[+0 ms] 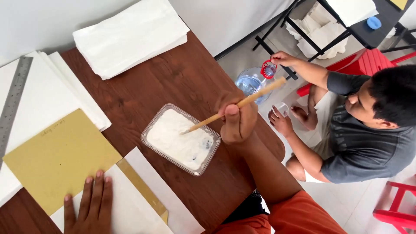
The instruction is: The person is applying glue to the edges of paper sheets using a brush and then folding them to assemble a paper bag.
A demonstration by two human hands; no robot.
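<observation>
Gripping a stick (pixel 236 106) tight in my right hand (pixel 238 123), I dipped its tip into the paste tub (pixel 181 138) near the table's (pixel 190 73) right edge; my left hand (pixel 89 208) pressed flat, fingers spread, on paper (pixel 125 212) at the near edge.

Lying open between paper stack (pixel 130 37) and tray (pixel 181 138): bare table (pixel 173 73). Blocking the left: card (pixel 56 158), ruler (pixel 13 102). Crowding the right edge: seated person (pixel 364 125), bottle (pixel 253 82).
</observation>
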